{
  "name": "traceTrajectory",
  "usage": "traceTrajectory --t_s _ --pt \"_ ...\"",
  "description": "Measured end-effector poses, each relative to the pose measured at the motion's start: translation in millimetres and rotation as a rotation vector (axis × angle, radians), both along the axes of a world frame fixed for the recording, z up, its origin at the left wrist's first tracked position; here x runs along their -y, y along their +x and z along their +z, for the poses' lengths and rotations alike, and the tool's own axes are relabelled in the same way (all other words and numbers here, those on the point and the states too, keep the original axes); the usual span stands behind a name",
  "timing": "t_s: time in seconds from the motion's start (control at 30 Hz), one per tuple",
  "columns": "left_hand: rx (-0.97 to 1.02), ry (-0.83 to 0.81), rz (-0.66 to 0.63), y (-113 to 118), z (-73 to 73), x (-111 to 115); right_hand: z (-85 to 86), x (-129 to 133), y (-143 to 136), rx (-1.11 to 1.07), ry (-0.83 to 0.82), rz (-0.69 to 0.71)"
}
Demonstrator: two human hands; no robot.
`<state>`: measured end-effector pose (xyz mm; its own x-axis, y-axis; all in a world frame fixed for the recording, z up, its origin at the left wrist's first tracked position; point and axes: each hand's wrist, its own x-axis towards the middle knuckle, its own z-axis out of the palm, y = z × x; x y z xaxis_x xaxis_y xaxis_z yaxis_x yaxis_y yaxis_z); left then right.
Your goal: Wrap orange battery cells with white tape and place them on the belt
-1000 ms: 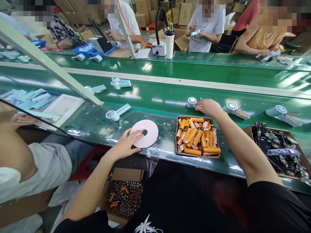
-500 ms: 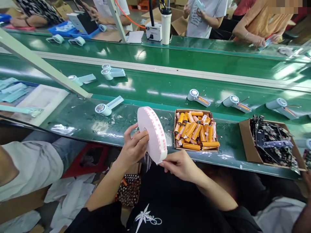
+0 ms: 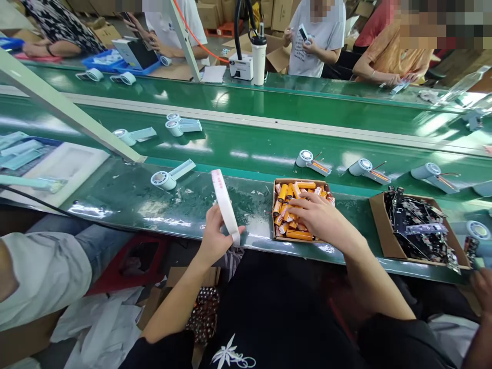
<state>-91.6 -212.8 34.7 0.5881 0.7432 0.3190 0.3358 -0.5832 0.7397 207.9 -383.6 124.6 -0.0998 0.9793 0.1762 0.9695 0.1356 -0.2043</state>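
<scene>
- The left hand [image 3: 215, 236] grips a white roll of tape [image 3: 226, 205], thumb on the right-hand side; the roll stands nearly edge-on, so its hole and the fingers on its far face are hard to make out.
- The right hand [image 3: 323, 218] reaches over orange battery cells [image 3: 299, 235], fingers bent and partly spread; whether they grip one, I cannot tell.
- That hand and wrist hide the right part of the cells' cardboard box [image 3: 274, 212].
- Below the bench, the left forearm covers part of a heap of small dark pieces [image 3: 205, 307], too jumbled to identify.
- Another person's hand [image 3: 482, 287] is cut off at the right border.
- The roll is held upright above the near edge of the green bench [image 3: 255, 228], and a strip of bench separates it from the cells' box.
- The box sits near that edge; a further gap parts it from the carton [image 3: 384, 230] of dark parts.
- Left of the roll, a pale blue fan [image 3: 163, 180] lies apart on the bench, near the belt [image 3: 246, 141].
</scene>
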Motion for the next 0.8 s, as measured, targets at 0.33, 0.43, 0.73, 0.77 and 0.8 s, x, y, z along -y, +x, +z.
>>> traceTrajectory --t_s 0.33,0.43,0.73,0.77,0.8 --pt "-0.153 0.482 -0.121 14.2 9.9 13.2 -31.9 1.0 -15.0 -0.972 0.352 -0.429" --pt "-0.202 0.512 -0.121 18.4 15.6 17.7 -28.2 0.2 -16.0 -1.079 0.312 -0.424" --pt "-0.250 0.663 -0.097 30.8 27.5 28.0 -14.1 15.3 -32.8 -0.839 0.293 -0.343" --pt "-0.265 0.645 -0.077 30.3 28.2 25.2 -14.8 15.9 -33.8 -0.838 0.300 -0.344" --pt "-0.294 0.614 -0.059 28.4 28.2 20.6 -15.9 16.5 -34.3 -0.848 0.308 -0.349"
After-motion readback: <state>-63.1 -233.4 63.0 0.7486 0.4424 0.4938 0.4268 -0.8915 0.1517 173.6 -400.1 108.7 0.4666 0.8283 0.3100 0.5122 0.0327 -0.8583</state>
